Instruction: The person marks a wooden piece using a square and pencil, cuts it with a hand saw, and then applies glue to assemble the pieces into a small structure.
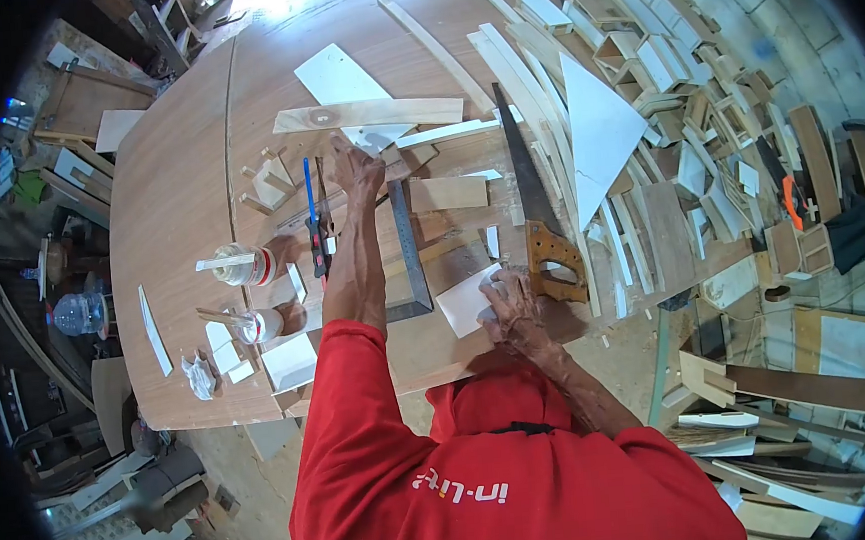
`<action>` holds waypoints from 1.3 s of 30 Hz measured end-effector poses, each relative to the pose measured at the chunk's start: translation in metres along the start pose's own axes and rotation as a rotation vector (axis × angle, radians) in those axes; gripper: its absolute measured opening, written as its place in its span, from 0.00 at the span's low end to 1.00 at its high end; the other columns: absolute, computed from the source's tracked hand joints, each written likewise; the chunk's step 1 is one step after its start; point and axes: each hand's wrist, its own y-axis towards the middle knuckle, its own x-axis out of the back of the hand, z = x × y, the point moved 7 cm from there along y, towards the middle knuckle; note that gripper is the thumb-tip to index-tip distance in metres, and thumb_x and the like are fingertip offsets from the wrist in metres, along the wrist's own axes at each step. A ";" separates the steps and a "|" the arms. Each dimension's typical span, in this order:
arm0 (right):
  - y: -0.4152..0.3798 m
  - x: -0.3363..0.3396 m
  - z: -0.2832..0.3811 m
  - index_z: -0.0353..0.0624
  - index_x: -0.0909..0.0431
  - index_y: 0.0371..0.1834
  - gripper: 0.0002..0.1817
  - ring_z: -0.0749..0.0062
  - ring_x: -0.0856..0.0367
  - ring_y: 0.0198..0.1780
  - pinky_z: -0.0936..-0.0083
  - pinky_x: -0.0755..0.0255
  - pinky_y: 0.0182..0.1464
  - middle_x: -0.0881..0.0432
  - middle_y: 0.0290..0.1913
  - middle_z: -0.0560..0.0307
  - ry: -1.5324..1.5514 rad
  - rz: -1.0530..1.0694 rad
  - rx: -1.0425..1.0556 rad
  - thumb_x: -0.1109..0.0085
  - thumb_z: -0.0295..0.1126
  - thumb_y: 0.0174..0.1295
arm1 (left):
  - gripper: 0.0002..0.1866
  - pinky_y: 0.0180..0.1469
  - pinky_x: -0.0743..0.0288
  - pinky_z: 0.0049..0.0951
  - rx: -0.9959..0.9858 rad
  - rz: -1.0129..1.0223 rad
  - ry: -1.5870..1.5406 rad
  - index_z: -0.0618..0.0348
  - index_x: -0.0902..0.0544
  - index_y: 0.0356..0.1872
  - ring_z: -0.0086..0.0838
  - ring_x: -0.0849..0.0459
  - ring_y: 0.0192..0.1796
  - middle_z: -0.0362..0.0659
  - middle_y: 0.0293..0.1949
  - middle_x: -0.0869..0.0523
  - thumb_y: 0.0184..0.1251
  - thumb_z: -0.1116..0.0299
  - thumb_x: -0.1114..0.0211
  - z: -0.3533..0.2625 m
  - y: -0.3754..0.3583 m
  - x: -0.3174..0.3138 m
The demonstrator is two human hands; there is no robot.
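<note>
My left hand (357, 167) is stretched out over the table, its fingers bent together beside a white board (347, 78) and a wooden strip (401, 113); what they hold, if anything, is hidden. Near the table's front edge, my right hand (518, 309) grips the right side of a small white panel (463, 303). A metal square (410, 257) lies between my hands. To the right of my right hand is a handsaw (552, 252) with a wooden handle. A blue-and-red tool (315, 223) and a dark pointed tool lie left of my left forearm.
Two jars (247, 266) with sticks, a crumpled cloth (199, 377) and white offcuts lie at the left. Long strips and a white triangular board (598, 133) are on the right. Beyond them are stacked wooden frames (664, 61) and an orange-handled saw (791, 203).
</note>
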 end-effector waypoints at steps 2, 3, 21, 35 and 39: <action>0.001 0.002 0.001 0.43 0.28 0.55 0.30 0.46 0.36 0.61 0.54 0.40 0.64 0.34 0.57 0.44 0.002 -0.010 -0.003 0.33 0.35 0.46 | 0.37 0.51 0.27 0.50 -0.054 -0.068 -0.044 0.70 0.39 0.59 0.54 0.20 0.51 0.62 0.50 0.23 0.47 0.71 0.32 -0.004 0.002 0.004; 0.001 0.003 0.002 0.42 0.28 0.55 0.29 0.46 0.37 0.61 0.54 0.40 0.64 0.34 0.57 0.44 0.013 0.001 -0.008 0.33 0.35 0.46 | 0.39 0.49 0.25 0.46 -0.103 -0.139 -0.086 0.70 0.41 0.61 0.53 0.18 0.47 0.61 0.49 0.22 0.48 0.70 0.31 -0.009 0.001 0.011; 0.042 0.025 -0.019 0.30 0.24 0.44 0.10 0.70 0.18 0.30 0.75 0.24 0.33 0.17 0.31 0.51 0.509 -0.295 -0.251 0.44 0.23 0.60 | 0.42 0.34 0.20 0.31 -0.096 0.316 -0.608 0.71 0.42 0.64 0.35 0.15 0.34 0.53 0.38 0.16 0.52 0.69 0.24 -0.085 -0.220 0.016; 0.024 -0.004 0.003 0.29 0.33 0.58 0.22 0.74 0.17 0.37 0.79 0.19 0.37 0.16 0.40 0.48 1.204 -0.166 -0.366 0.42 0.22 0.60 | 0.16 0.27 0.28 0.20 0.216 0.539 -1.119 0.63 0.17 0.40 0.21 0.20 0.26 0.39 0.26 0.16 0.71 0.58 0.41 0.001 -0.242 0.018; 0.025 -0.007 0.008 0.29 0.35 0.60 0.24 0.71 0.16 0.37 0.77 0.16 0.36 0.17 0.42 0.48 1.207 -0.237 -0.486 0.42 0.24 0.61 | 0.14 0.27 0.31 0.19 0.128 0.647 -0.968 0.63 0.16 0.41 0.20 0.20 0.28 0.38 0.27 0.17 0.67 0.60 0.37 -0.002 -0.272 0.040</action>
